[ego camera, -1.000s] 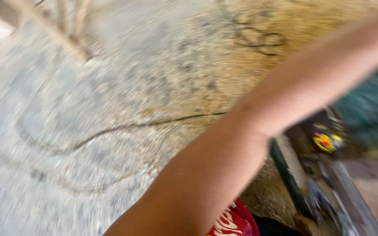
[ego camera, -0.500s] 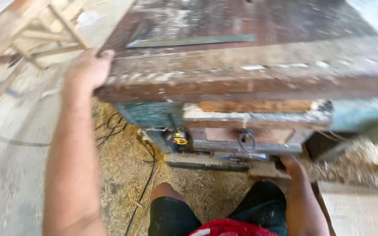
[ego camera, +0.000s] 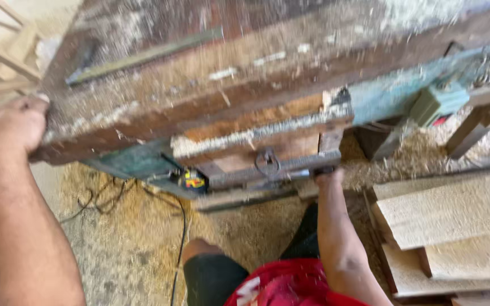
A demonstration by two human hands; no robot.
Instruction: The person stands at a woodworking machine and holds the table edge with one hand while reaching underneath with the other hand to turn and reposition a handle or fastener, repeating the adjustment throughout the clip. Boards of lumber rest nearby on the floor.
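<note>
A big, worn woodworking machine table point(ego camera: 245, 85) covered in sawdust fills the upper view. My left hand point(ego camera: 12, 127) grips its left corner edge, fingers curled over the rim. My right hand point(ego camera: 327, 174) reaches under the table and touches the right end of a dark metal bar point(ego camera: 267, 173) below a wooden drawer-like box point(ego camera: 256, 136) with a metal ring point(ego camera: 267, 161). The fingers of my right hand are partly hidden under the bar. My knee point(ego camera: 199, 249) and black shorts show below.
Sawdust covers the floor point(ego camera: 126, 238), crossed by black cables point(ego camera: 180, 226). A small yellow and red object point(ego camera: 193, 180) sits under the table. Pale wooden boards point(ego camera: 449, 215) are stacked at right. A green switch box point(ego camera: 438, 102) hangs on the machine's teal side. Wooden frames point(ego camera: 1, 51) stand at far left.
The view swung from the floor up to the machine. My left hand took hold of the table corner and stays there; my right hand reached up to the metal bar under the table.
</note>
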